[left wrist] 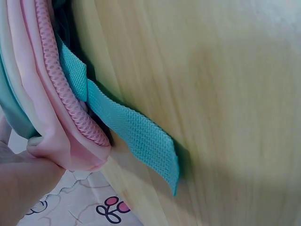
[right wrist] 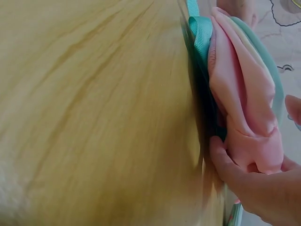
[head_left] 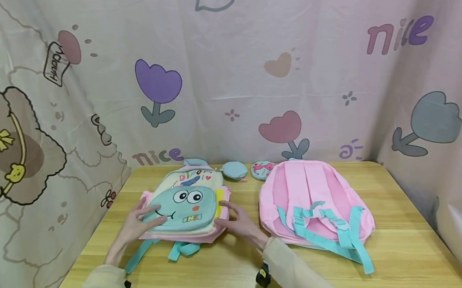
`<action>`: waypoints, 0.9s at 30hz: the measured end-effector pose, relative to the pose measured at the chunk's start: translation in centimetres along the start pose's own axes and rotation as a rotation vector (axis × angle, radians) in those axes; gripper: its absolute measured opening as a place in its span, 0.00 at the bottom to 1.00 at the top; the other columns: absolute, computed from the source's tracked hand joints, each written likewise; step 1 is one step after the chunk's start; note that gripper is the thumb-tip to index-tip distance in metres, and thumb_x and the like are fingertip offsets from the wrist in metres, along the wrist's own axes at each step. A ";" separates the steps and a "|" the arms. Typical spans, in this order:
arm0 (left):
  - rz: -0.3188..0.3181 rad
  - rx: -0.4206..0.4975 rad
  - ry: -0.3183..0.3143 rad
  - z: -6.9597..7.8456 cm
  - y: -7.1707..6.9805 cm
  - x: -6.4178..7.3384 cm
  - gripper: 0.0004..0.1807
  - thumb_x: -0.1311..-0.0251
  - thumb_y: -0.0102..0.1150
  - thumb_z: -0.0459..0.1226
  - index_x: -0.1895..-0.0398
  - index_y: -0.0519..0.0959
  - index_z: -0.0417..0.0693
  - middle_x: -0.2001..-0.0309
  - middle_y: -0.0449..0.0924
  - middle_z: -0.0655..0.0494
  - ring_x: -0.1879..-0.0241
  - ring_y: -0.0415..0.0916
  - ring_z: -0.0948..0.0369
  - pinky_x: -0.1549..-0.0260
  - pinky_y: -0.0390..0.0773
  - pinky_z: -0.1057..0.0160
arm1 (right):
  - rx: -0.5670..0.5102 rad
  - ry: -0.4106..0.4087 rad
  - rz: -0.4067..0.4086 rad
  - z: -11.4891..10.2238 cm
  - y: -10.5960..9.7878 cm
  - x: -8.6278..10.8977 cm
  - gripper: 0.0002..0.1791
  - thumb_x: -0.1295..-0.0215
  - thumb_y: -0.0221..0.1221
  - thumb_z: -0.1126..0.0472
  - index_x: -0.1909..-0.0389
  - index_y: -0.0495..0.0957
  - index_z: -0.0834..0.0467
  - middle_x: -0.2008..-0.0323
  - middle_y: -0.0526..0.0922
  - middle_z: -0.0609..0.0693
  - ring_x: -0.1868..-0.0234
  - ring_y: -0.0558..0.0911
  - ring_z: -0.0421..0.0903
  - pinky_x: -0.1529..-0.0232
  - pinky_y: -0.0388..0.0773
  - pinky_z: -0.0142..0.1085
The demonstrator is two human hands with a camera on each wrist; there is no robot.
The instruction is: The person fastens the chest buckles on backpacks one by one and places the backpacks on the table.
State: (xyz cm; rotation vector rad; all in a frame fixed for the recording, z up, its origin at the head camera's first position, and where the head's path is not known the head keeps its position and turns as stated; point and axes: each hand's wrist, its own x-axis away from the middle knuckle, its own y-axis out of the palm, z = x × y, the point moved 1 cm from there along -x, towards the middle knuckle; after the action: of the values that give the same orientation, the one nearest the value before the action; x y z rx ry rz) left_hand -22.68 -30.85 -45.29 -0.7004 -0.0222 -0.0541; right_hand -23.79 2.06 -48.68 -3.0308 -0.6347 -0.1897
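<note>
A small backpack [head_left: 185, 208] with a mint front pocket, cartoon eyes and pink sides lies face up on the table's left half. My left hand [head_left: 138, 222] grips its left side, with fingers reaching onto the front pocket. In the left wrist view, a fingertip presses the pink side fabric [left wrist: 56, 150]. The right hand [head_left: 238, 222] holds the opposite side near a yellow patch [head_left: 220, 203]. Seen from the right wrist, thumb and fingers curl around the bunched pink fabric [right wrist: 256, 150]. A teal strap [left wrist: 134, 129] trails from the backpack's lower edge onto the wood.
A second pink backpack [head_left: 277, 195] lies at right, shoulder straps up, its teal webbing [head_left: 364, 247] hanging toward the front. Two round pouches, one light blue [head_left: 234, 170] and one patterned [head_left: 262, 170], lie at the table's back edge. A printed curtain [head_left: 224, 70] stands behind the table [head_left: 210, 280].
</note>
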 end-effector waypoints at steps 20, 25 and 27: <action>-0.018 0.042 0.030 0.6 0.7 0.1 0.37 0.39 0.69 0.47 0.32 0.71 0.33 0.20 0.44 0.33 0.22 0.39 0.32 0.32 0.44 0.23 | -0.012 -0.149 0.148 -0.9 -0.1 0.2 0.35 0.39 0.68 0.61 0.29 0.70 0.52 0.26 0.64 0.57 0.43 0.76 0.54 0.51 0.78 0.34; -0.015 0.024 0.015 1.0 0.9 0.0 0.38 0.38 0.67 0.49 0.31 0.71 0.36 0.21 0.45 0.32 0.23 0.41 0.29 0.33 0.48 0.23 | -0.011 -0.216 0.181 -1.2 -0.3 0.0 0.35 0.39 0.68 0.62 0.30 0.71 0.54 0.27 0.66 0.57 0.39 0.75 0.56 0.47 0.75 0.32; -0.016 0.021 0.009 1.2 1.0 0.0 0.38 0.38 0.67 0.49 0.31 0.71 0.37 0.21 0.46 0.32 0.24 0.42 0.28 0.33 0.49 0.23 | -0.017 -0.251 0.192 -1.4 -0.4 0.0 0.35 0.40 0.67 0.63 0.30 0.71 0.55 0.28 0.66 0.58 0.39 0.75 0.55 0.45 0.74 0.32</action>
State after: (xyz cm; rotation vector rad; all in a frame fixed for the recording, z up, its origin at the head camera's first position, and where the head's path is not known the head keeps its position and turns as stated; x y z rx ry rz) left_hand -22.61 -29.33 -45.01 -0.6794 -0.0193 -0.0726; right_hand -24.09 2.34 -47.28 -3.1331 -0.3485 0.1954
